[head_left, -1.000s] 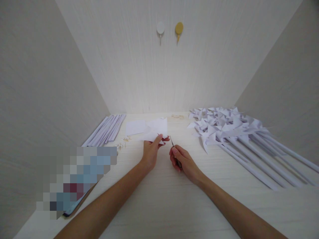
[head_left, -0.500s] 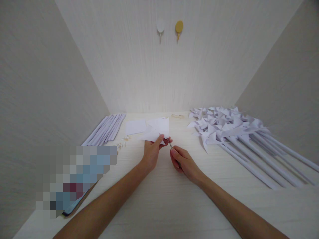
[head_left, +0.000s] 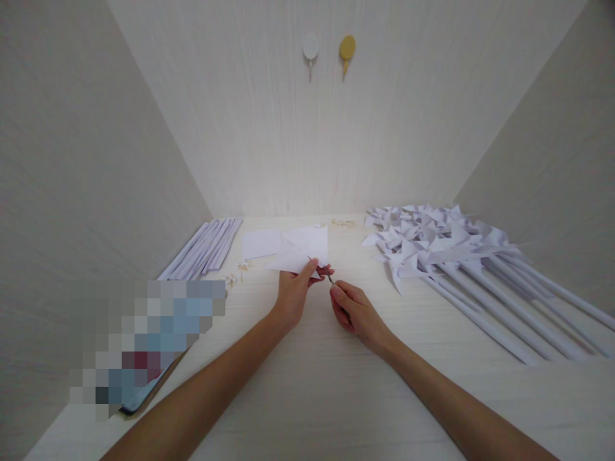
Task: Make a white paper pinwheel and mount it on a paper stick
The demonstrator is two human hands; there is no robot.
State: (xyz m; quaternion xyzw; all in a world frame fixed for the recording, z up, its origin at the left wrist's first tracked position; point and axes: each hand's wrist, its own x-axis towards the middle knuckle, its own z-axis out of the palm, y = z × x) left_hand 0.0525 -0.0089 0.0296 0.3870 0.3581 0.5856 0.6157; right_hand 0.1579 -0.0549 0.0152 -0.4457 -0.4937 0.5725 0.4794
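Two hands are engaged mid-frame: thin, floppy paper [head_left: 302, 251] is pinched at its lower edge by left hand [head_left: 294, 293]; right hand [head_left: 353, 310] is clenched around a slim tool [head_left: 328, 274].

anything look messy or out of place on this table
Nothing stands out. The left hand holds a folded paper piece, the right hand a thin tool; the pinwheels and rolled sticks lie grouped.
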